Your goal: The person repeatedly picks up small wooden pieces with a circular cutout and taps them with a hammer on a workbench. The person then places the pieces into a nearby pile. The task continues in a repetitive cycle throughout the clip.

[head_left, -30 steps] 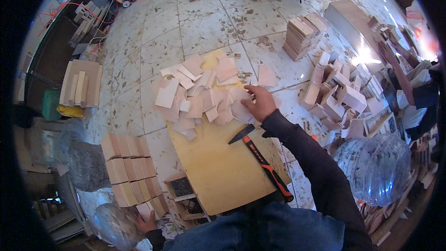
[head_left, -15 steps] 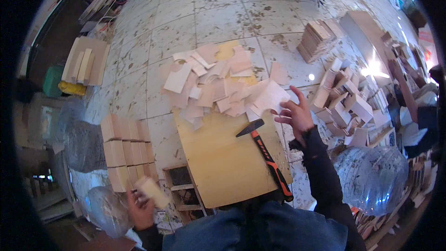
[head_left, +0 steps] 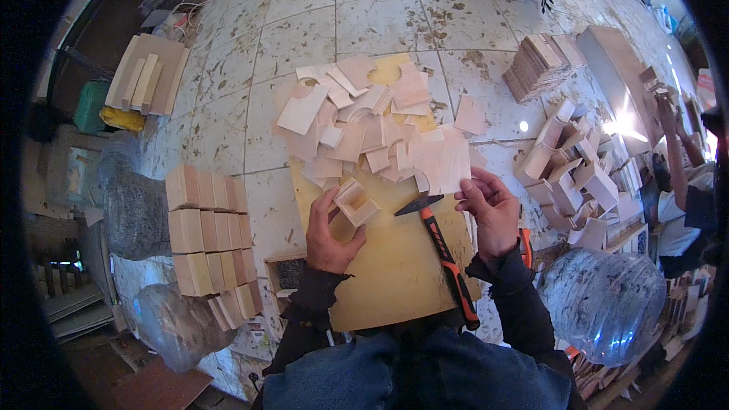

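Left hand (head_left: 328, 234) gripped small open box frame (head_left: 355, 201) | right hand (head_left: 487, 205) pinched plywood sheet (head_left: 442, 163) beside hammer (head_left: 444, 254) | finished boxes (head_left: 206, 231) stacked left of hammer; loose pieces (head_left: 357, 118) remained

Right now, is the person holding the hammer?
No; the hammer lies on the board between the left hand, at a small wooden frame, and right hand.

Bright daylight comes in from the right and makes a white glare on the floor (head_left: 630, 125), while the round picture bends at its edges and goes black outside.
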A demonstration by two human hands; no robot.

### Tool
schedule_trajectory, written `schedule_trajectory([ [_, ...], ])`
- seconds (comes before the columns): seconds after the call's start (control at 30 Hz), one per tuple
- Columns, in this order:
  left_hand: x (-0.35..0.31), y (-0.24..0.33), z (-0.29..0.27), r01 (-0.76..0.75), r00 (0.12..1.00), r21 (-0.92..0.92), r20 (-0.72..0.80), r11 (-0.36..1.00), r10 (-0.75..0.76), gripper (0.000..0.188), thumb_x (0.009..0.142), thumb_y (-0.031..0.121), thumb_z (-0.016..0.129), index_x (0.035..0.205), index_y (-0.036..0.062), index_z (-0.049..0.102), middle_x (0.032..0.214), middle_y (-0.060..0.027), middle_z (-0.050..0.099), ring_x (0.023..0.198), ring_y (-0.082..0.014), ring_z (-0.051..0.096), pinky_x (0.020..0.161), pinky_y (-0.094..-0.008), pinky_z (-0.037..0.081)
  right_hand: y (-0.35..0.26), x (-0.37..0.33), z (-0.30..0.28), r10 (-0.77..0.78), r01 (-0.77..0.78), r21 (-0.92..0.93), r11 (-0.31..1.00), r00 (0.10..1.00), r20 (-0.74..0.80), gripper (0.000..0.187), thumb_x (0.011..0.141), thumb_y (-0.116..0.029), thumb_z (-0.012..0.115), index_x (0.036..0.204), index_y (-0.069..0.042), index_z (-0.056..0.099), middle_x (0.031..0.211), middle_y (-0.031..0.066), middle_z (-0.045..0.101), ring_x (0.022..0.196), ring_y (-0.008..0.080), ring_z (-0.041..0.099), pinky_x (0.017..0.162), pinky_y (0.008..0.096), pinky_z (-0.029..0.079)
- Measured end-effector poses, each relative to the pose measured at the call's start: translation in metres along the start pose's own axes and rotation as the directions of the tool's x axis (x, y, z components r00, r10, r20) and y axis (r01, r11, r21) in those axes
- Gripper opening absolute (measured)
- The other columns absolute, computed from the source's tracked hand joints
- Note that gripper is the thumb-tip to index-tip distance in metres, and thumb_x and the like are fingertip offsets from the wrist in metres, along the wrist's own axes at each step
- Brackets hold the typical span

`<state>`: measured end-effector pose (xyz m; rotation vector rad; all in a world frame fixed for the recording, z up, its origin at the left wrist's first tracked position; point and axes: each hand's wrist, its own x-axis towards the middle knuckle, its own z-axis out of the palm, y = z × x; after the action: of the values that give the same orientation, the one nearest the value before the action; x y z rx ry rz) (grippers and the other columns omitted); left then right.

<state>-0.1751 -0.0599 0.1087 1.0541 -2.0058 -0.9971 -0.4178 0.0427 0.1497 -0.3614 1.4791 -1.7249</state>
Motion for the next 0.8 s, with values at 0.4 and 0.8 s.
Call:
schedule_trajectory([
  [0.4,-0.018,0.024,-0.005,-0.05,0.978,0.08,0.205,0.996,0.033,0.08,0.073,0.01,0.082,0.14,0.0056,0.039,0.129,-0.0201,0.051,0.101,-0.0257,0.065,0.072,-0.033,0.059,0.005,-0.02,0.018,-0.13,0.136,-0.099,0.986,0.989,0.065,0.018,0.093,-0.002,0.063,0.108,0.008,0.06,0.1,0.0163,0.067,0.092,0.0207,0.069,0.08,0.0302,0.058],
  [0.8,-0.024,0.005,0.026,0.247,0.963,-0.497,0.034,0.832,-0.266,0.046,0.091,0.0,0.063,0.13,-0.0049,0.039,0.114,-0.0207,0.062,0.095,-0.0241,0.07,0.08,-0.0325,0.059,0.019,-0.029,0.046,-0.571,0.705,-0.532,0.469,0.701,0.427,0.021,0.076,0.004,0.075,0.096,-0.003,0.071,0.091,0.0106,0.065,0.08,0.0238,0.067,0.068,0.0303,0.054],
])
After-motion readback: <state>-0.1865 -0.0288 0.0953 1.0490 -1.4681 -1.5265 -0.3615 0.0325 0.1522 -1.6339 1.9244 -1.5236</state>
